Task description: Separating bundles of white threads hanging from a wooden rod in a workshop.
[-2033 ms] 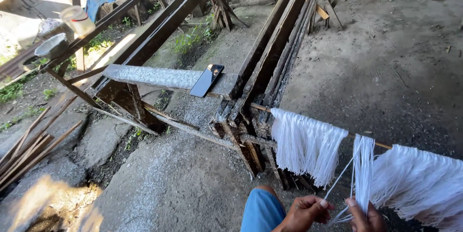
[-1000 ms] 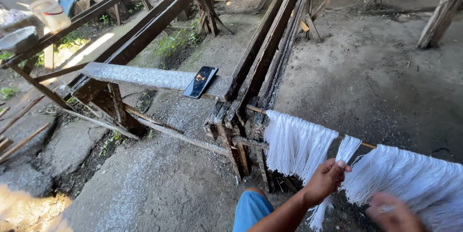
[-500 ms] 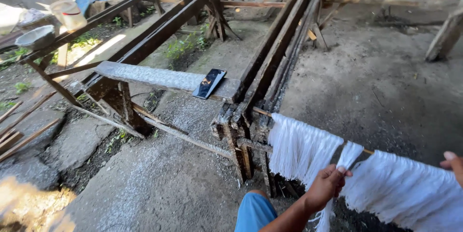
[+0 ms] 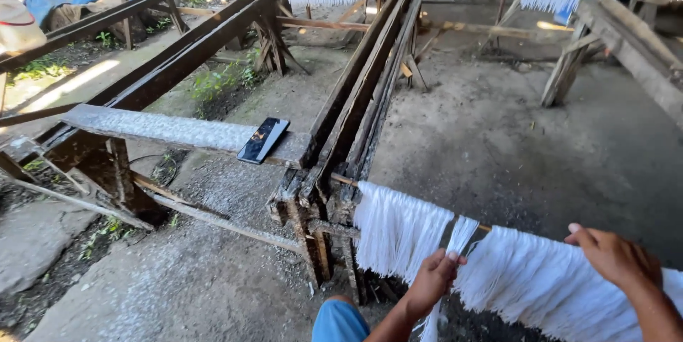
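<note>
Phone, dark, flat, lies on the grey plank far left, well apart from the hands. Right of it the long dark wooden rack runs away from the camera; a thin rod sticks out of its near end.

White strands hang over that rod in a dense curtain, continuing right to the frame edge. A gap splits the curtain near the middle, with a small separate bundle hanging in it.

Left hand: forearm rising from bottom, fingers curled, grip pinched on the lower end of that small bundle. Knee in blue cloth just below.

Right hand: palm down, fingers extended leftward and loose, resting on top of the right mass of strands; grip spread, nothing clamped.

To do it well, judging from this: keep the pinched bundle taut and pulled clear of its neighbours, steady the right mass with the flat hand so strands don't slide along the rod, work with small pulls to avoid snapping or tangling.
</note>
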